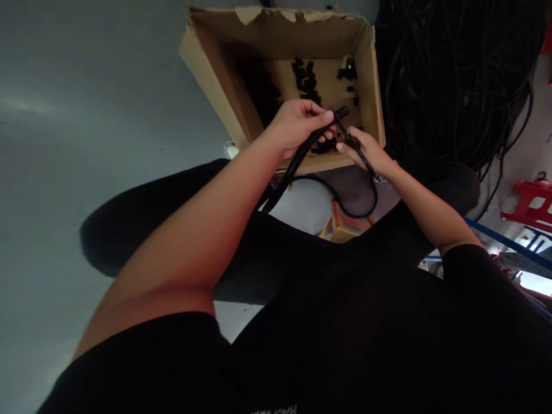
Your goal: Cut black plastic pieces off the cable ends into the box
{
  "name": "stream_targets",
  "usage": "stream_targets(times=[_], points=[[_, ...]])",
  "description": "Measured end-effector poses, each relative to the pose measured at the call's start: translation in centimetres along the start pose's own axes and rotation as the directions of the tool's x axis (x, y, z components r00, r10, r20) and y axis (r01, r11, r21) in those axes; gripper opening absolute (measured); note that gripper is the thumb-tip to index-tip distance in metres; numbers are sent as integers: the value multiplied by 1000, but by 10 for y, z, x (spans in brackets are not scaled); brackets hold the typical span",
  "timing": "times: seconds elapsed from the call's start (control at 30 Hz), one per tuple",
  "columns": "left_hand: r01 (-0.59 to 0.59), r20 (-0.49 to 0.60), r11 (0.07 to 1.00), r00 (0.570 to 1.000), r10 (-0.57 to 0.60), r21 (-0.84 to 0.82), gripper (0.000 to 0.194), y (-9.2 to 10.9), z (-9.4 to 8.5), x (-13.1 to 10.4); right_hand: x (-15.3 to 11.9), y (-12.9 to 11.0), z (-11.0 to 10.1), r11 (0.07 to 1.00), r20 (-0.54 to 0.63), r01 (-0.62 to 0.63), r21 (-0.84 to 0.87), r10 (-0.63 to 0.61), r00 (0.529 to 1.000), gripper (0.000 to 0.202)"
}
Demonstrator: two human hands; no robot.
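My left hand (299, 123) is closed around a black strip or tube (297, 158), pinching it near its upper end above the cardboard box (259, 135). The strip slants down to the left towards my lap. Just right of it, my right hand (366, 148) is closed on a slim dark tool, which looks like scissors (344, 127). The tool's tips cross the strip close to its end. Its handles are partly hidden by my fingers. Short black pieces (306, 77) lie inside the box under my hands.
A large heap of black cables or tubes (457, 75) stands right of the box. One black cable (356, 215) loops below my hands, near a wooden stool (342, 227). A red plastic stool (528, 201) is at the right edge.
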State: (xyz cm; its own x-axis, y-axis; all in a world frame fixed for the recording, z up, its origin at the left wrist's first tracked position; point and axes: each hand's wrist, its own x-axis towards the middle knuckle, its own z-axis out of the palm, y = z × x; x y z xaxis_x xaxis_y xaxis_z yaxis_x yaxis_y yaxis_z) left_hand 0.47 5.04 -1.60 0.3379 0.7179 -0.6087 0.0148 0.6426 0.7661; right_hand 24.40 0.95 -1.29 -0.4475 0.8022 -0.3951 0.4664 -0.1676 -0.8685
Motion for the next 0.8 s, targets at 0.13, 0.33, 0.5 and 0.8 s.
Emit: stream_targets(times=[0.13, 0.33, 0.5, 0.8], points=[[-49, -86, 993, 995, 58, 111, 39, 3, 2, -3, -1, -9, -1, 999, -19, -46, -26, 46, 999, 81], [-33, -3, 988, 999, 34, 153, 30, 12, 6, -12, 1, 4, -3, 1000, 44, 4, -13, -3, 999, 78], [7, 23, 994, 1000, -10, 112, 31, 16, 0, -10, 3, 9, -5, 998, 11, 22, -58, -21, 1000, 73], [63, 115, 995, 991, -72, 83, 48, 18, -7, -9, 1, 19, -8, 993, 49, 77, -84, -73, 996, 78]])
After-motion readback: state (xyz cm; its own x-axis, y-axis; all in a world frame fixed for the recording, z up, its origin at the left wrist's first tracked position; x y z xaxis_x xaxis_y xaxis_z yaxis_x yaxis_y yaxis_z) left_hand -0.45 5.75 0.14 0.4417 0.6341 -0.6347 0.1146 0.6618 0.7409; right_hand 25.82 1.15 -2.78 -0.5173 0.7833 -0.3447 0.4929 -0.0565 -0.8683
